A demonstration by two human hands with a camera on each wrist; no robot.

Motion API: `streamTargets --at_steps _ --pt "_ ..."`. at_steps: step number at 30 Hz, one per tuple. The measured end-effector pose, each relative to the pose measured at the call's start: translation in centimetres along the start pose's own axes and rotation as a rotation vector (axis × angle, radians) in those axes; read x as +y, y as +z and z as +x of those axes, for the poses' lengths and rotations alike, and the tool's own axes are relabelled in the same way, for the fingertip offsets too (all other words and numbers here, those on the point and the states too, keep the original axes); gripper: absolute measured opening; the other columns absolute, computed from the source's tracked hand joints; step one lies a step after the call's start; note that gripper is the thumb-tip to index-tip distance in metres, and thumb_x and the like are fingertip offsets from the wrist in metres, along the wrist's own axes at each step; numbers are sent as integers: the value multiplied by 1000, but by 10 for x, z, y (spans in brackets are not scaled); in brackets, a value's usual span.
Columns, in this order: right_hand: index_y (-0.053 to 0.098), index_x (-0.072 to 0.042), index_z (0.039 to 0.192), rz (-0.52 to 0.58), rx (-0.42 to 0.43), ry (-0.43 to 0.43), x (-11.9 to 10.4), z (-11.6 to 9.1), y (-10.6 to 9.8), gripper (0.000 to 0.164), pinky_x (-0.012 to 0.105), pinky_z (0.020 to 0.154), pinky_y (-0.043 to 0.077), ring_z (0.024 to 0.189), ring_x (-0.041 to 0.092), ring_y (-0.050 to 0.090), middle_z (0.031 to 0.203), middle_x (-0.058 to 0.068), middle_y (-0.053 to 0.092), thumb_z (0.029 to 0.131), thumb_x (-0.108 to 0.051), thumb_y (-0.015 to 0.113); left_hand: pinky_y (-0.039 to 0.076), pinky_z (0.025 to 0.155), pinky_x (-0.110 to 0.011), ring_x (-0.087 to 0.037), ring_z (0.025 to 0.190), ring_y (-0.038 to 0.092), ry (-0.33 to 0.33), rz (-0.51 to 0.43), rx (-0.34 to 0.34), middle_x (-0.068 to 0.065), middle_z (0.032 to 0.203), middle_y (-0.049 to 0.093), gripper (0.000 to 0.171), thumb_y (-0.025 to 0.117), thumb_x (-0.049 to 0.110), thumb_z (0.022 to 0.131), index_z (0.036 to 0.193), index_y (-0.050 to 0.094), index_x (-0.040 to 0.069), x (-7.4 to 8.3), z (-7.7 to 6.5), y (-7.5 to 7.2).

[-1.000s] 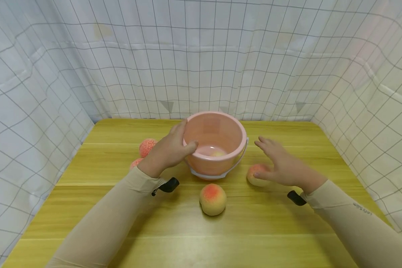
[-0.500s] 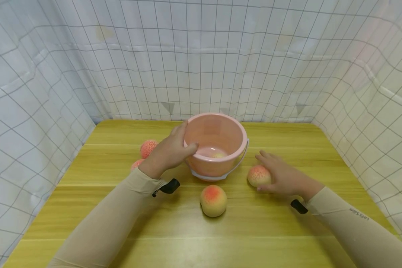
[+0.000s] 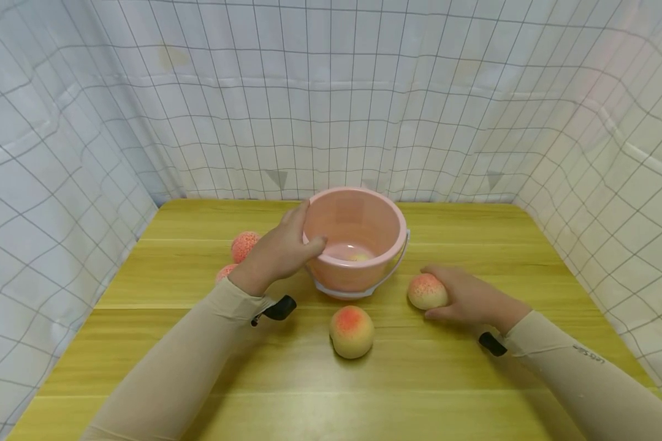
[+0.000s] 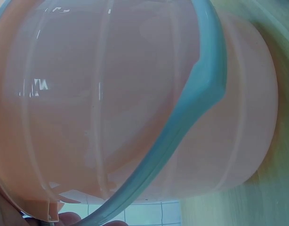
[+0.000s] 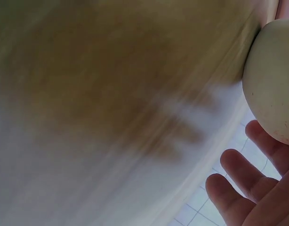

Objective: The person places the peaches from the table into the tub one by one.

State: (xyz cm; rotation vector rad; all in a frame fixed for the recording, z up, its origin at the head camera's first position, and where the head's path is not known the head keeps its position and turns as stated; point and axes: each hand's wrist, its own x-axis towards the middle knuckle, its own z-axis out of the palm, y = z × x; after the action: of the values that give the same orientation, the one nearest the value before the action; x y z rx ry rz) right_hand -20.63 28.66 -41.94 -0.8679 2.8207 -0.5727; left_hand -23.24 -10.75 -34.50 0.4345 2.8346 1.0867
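Note:
A pink bucket [image 3: 358,275] stands upright at the table's middle, its pale handle [image 4: 158,146] hanging down the near side. My left hand [image 3: 281,248] grips its left rim, thumb inside and fingers outside. Within the bucket, a yellowish piece of something [image 3: 358,257] shows at the bottom, mostly hidden by the near wall. To the right, my right hand [image 3: 469,297] holds a peach [image 3: 427,291] between thumb and fingers; the peach appears to sit on the table. Some of that hand's fingers [image 5: 236,169] show beside the peach in the right wrist view.
Another peach [image 3: 352,332] lies in front of the bucket. Two reddish peaches, a farther one [image 3: 245,246] and a nearer one [image 3: 226,271], lie left of the bucket, partly behind my left arm. A gridded white curtain [image 3: 342,122] surrounds the wooden table [image 3: 331,398].
My right hand has come down around the right peach, its fingers going from spread above to closed about it. My left hand stays on the bucket rim.

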Motion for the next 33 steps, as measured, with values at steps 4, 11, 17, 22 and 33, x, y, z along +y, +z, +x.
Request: streamTargets --at_steps 4,11,17,22,33 --pt "55 -9 139 23 -5 -1 -1 1 0 71 51 99 54 112 22 66 125 6 68 83 -36 90 45 114 -60 -29 144 48 1 1 -2 -9 174 22 95 54 54 97 171 6 20 0 0 0" --pt "56 -11 135 56 -17 0 -3 3 -1 64 47 96 55 106 16 65 119 1 68 83 -30 90 44 114 -61 -32 145 47 -14 14 -6 -9 174 22 94 54 52 98 172 5 20 0 -1 0" --pt "56 -13 134 54 -21 2 1 4 2 64 45 95 55 105 14 64 118 -1 67 84 -33 90 45 113 -61 -31 144 48 -9 16 -5 -9 174 23 95 53 55 97 171 6 19 1 -1 0" --pt "55 -13 134 56 -24 2 4 5 3 65 45 95 55 105 13 64 118 -2 67 84 -34 90 45 113 -61 -32 143 49 -6 12 -3 -10 173 24 95 53 55 98 171 7 17 -1 -1 0" --pt "55 -14 134 66 -34 18 0 4 2 64 44 95 54 105 13 63 118 -2 66 84 -34 89 45 113 -62 -33 144 49 -11 17 -16 -12 174 23 95 52 54 98 171 4 18 -1 -1 -1"
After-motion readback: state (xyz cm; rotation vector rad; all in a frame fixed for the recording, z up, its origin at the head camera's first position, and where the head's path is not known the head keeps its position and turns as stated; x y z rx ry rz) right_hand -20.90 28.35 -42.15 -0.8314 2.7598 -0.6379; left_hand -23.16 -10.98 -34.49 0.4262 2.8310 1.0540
